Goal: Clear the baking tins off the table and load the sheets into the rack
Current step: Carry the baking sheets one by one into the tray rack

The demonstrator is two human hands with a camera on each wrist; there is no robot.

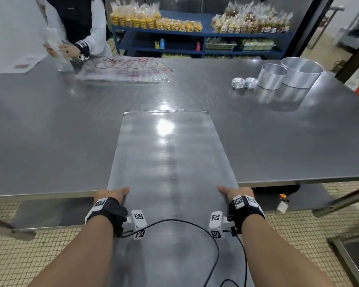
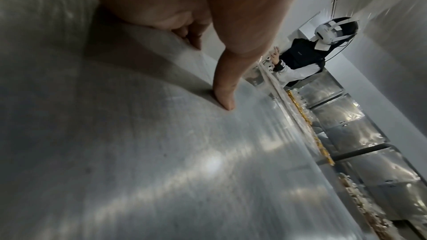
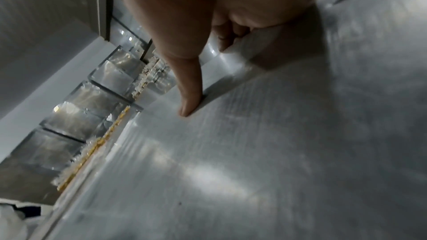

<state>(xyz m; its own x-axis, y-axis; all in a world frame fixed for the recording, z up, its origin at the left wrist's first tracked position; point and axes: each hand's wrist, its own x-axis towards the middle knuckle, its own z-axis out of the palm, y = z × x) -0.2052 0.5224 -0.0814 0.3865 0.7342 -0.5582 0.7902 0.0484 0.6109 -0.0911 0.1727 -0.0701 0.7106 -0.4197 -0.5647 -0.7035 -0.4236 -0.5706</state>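
We hold the baking sheet [image 1: 170, 162] by its side edges, left hand [image 1: 112, 195] and right hand [image 1: 235, 193] each clamped thumb-on-top, half off the table [image 1: 50, 121]; next we judge it must be lifted level and carried to the rack.

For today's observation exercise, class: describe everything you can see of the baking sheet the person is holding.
The baking sheet is a long, flat rectangle of dull grey, scuffed metal that reflects the ceiling lights, with a low raised rim visible at its far end. It lies lengthwise away from the person, far part over the steel table, near part overhanging the edge toward them. The left hand grips its left edge and the right hand its right edge, thumbs on top. Nothing lies on it.
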